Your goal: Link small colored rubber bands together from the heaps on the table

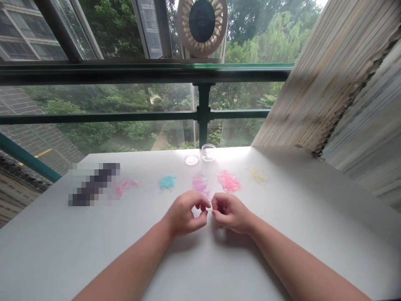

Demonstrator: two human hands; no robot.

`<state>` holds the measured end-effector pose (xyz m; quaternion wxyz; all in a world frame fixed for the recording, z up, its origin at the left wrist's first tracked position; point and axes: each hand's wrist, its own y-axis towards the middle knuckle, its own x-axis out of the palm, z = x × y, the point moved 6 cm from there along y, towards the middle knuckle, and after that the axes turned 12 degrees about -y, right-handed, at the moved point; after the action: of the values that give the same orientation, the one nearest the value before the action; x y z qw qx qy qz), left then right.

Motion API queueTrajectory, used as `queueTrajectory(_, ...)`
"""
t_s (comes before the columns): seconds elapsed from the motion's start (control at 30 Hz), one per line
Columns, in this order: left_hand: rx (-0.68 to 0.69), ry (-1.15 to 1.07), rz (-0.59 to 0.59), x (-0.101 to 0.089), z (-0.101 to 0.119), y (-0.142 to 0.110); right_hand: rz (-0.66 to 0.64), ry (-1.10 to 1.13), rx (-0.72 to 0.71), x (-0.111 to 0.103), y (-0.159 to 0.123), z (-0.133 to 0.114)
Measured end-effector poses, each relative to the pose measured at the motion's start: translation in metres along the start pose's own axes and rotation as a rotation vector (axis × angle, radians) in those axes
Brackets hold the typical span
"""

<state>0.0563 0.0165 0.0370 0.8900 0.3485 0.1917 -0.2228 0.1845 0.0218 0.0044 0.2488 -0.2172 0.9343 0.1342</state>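
My left hand (187, 212) and my right hand (232, 213) meet just above the white table (200, 263), thumbs and forefingers pinched. A tiny, thin pale-yellow strand (209, 210) spans the gap between the fingertips, gripped from both sides. It looks like a small elastic band, though it is too small to be sure. Right behind the hands lies a loose pile of purple strands (200, 184), partly covered by the fingers. Beside it are a pink pile (229, 181), a turquoise pile (167, 182) and a sparse yellow pile (259, 175).
Another pink pile (125, 186) lies at the left, next to a pixelated dark object (95, 184). At the back edge stand a clear round container (208, 153) and a clear lid (191, 159). Beyond are a green railing (125, 74), a fan (202, 25) and a curtain (316, 75).
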Motion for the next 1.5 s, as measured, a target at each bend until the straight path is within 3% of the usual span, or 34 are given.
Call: queueTrajectory(1.5, -0.045, 0.051, -0.063, 0.0017, -0.0039, 0.0001, 0.032, 0.006, -0.019, -0.0059, 0.0004, -0.0030)
